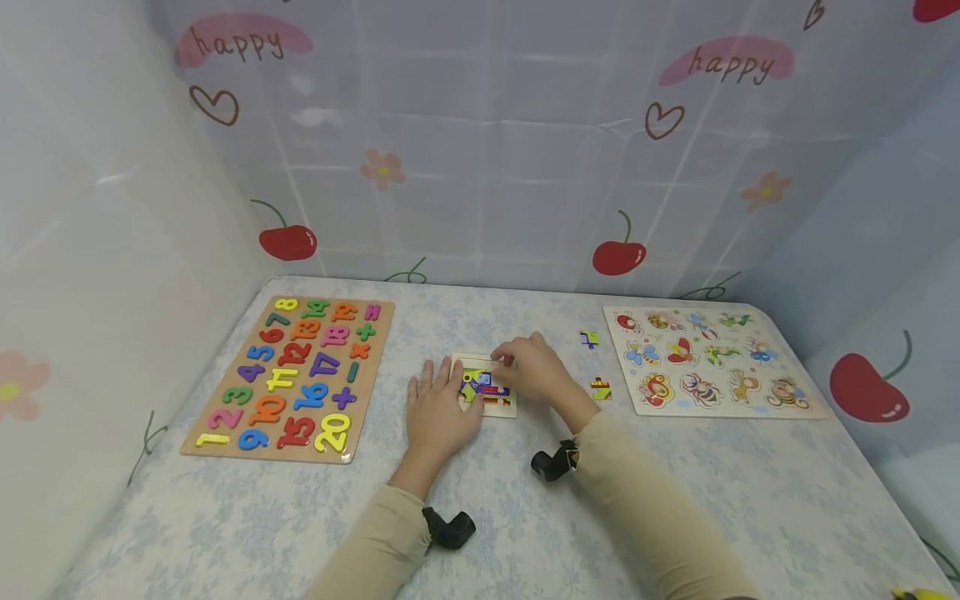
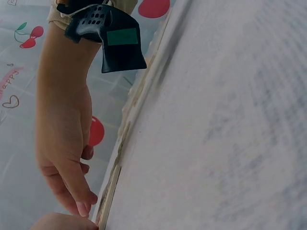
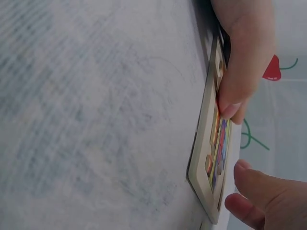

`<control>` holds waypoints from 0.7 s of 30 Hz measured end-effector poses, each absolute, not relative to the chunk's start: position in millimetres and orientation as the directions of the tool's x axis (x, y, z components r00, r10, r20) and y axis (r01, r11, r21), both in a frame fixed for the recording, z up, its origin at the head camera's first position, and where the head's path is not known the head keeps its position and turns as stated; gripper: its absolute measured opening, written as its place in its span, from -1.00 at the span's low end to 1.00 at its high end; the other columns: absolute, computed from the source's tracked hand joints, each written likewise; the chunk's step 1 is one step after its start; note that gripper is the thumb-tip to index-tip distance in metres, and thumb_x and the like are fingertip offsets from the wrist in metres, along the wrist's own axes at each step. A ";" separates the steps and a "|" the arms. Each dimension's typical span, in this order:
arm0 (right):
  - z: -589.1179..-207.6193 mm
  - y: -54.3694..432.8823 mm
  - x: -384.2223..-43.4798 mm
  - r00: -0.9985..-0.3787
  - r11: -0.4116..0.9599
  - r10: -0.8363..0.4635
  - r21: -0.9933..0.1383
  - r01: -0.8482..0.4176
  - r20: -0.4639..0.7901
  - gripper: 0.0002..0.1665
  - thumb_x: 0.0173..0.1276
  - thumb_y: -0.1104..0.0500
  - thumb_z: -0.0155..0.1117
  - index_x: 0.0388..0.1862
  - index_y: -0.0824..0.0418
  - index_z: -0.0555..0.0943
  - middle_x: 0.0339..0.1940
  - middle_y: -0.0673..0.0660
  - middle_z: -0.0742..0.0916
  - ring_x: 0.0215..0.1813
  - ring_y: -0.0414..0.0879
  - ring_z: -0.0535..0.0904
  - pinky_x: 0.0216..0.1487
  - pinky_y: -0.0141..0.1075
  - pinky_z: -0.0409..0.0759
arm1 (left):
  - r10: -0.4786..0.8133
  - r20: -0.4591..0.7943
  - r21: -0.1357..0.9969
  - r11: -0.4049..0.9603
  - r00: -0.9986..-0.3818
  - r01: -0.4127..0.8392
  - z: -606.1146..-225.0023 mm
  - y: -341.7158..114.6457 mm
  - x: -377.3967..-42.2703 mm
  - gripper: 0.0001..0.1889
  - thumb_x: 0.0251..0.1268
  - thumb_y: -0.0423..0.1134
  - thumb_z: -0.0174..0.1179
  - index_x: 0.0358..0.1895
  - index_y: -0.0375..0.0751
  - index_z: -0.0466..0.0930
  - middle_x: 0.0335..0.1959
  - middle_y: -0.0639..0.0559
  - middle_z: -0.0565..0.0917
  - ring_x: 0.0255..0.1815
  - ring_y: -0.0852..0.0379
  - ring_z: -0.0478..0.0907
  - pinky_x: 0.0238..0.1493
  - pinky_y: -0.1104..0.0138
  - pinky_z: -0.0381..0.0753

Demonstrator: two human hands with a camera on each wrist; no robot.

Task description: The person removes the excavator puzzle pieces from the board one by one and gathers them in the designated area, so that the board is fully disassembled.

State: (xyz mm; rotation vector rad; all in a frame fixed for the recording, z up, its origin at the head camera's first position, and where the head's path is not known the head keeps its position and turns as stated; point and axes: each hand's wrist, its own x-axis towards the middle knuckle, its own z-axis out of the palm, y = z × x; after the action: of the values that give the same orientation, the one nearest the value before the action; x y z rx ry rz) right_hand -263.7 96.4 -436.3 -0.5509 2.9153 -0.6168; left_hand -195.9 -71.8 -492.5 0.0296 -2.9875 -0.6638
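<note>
A small wooden jigsaw puzzle [image 1: 487, 385] with a colourful vehicle picture lies in its pale frame at the middle of the table. My left hand [image 1: 442, 410] rests along its left side with long fingers. In the right wrist view, the left thumb [image 3: 232, 108] presses on the picture. My right hand [image 1: 531, 367] hovers at the puzzle's upper right, fingers bent; in the right wrist view, its fingers [image 3: 249, 177] stand apart with nothing visible between them. Two loose puzzle pieces lie to the right, an upper one [image 1: 589, 338] and a lower one [image 1: 601, 388].
On the left lies a number board [image 1: 358, 433] with coloured numerals and signs. An insect picture board [image 1: 626, 367] lies at the right. Black wrist mounts [image 1: 450, 529] stick out from both sleeves. A printed curtain [image 1: 480, 208] stands behind the table. Something yellow [image 1: 918, 594] shows at the lower right.
</note>
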 end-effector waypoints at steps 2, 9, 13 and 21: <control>-438.5 92.7 -263.4 -0.922 0.851 -0.385 -0.401 -0.340 -0.037 -0.68 0.34 -0.01 0.38 0.05 0.00 0.72 -0.23 -0.02 0.71 -0.13 -0.07 0.41 -0.19 -0.25 0.47 | -0.034 0.076 0.429 0.903 -0.997 0.002 -492.8 -72.4 -196.0 -0.24 0.33 0.26 -0.05 0.55 0.03 0.19 0.60 0.04 0.15 0.67 -0.10 -0.12 0.62 -0.11 -0.19; -443.5 84.6 -264.3 -0.896 0.844 -0.442 -0.355 -0.402 -0.037 -0.65 0.33 -0.08 0.37 0.04 -0.01 0.73 -0.23 -0.04 0.70 -0.15 -0.09 0.41 -0.17 -0.25 0.47 | -0.019 0.085 0.434 0.901 -0.996 0.020 -490.6 -73.5 -195.3 -0.21 0.31 0.27 -0.02 0.55 0.00 0.20 0.59 0.04 0.17 0.66 -0.12 -0.09 0.62 -0.12 -0.17; -443.6 82.3 -263.7 -0.888 0.835 -0.459 -0.356 -0.420 -0.029 -0.68 0.33 -0.07 0.38 -0.01 0.01 0.74 -0.23 -0.04 0.70 -0.13 -0.09 0.41 -0.14 -0.23 0.47 | -0.013 0.089 0.436 0.899 -0.996 0.028 -488.4 -73.7 -194.3 -0.22 0.31 0.26 0.00 0.54 -0.02 0.22 0.59 0.04 0.18 0.65 -0.13 -0.08 0.61 -0.13 -0.15; -443.6 80.0 -264.3 -0.891 0.817 -0.452 -0.423 -0.393 -0.046 -0.77 0.34 0.00 0.38 -0.11 0.06 0.68 -0.21 -0.02 0.66 -0.08 -0.07 0.41 -0.04 -0.20 0.48 | -0.007 0.095 0.429 0.903 -0.995 0.034 -489.0 -74.3 -194.5 -0.21 0.31 0.26 0.02 0.53 -0.05 0.24 0.58 0.02 0.19 0.65 -0.14 -0.06 0.61 -0.14 -0.12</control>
State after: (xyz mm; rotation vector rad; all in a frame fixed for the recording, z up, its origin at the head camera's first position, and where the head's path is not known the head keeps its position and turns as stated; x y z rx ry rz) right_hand -264.3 80.0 -443.6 -0.6677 2.8557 -0.6176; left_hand -194.5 -74.3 -489.0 -0.0210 -2.9718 -0.6726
